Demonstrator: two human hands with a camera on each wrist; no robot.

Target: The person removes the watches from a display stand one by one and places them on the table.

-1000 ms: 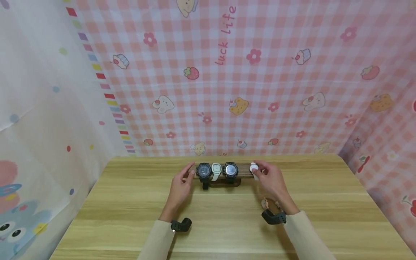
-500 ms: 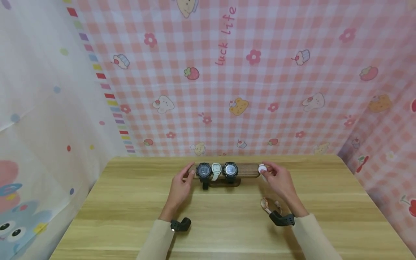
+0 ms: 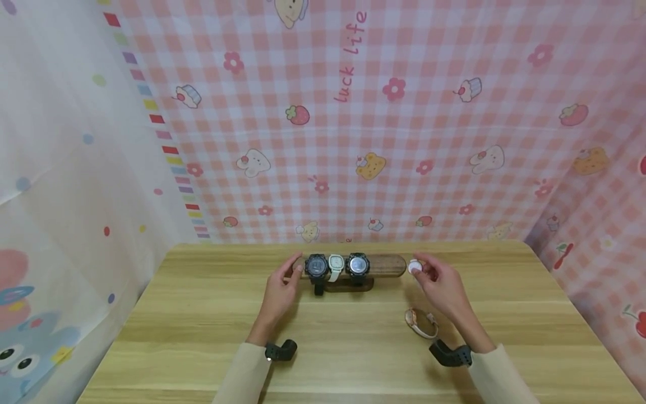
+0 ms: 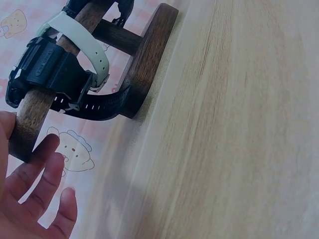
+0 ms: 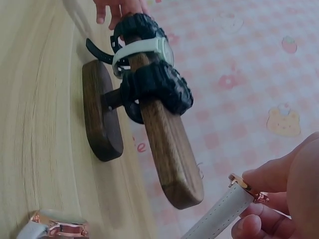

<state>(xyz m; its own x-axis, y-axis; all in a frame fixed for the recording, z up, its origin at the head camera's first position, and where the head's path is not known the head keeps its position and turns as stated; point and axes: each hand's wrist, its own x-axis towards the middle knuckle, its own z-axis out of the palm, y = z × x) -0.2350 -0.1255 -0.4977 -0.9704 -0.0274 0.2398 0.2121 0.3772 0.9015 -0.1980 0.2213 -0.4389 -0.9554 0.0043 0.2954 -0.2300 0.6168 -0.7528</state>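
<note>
A dark wooden watch stand (image 3: pixel 388 266) bears two chunky black watches, left (image 3: pixel 316 266) and right (image 3: pixel 358 264), with a pale square-faced watch (image 3: pixel 336 262) between them. At the bar's left end, my left hand (image 3: pixel 278 289) pinches the wood between thumb and index finger; its other fingers stand apart in the left wrist view. My right hand (image 3: pixel 444 285) grips a white round-faced watch (image 3: pixel 415 266) by its case, just off the bar's right end. In the right wrist view its white strap (image 5: pixel 219 215) hangs down, with rose-gold metal at the case.
Another watch (image 3: pixel 411 320), rose-gold with a light strap, lies on the wooden table (image 3: pixel 348 348) in front of the right hand. Black bands circle both wrists. Behind the table hangs a pink checked cloth (image 3: pixel 323 146); more cloth covers the sides.
My right hand has slid the white watch rightward along the bar and off its right end. The left hand keeps its hold on the stand; the table watch is now more visible.
</note>
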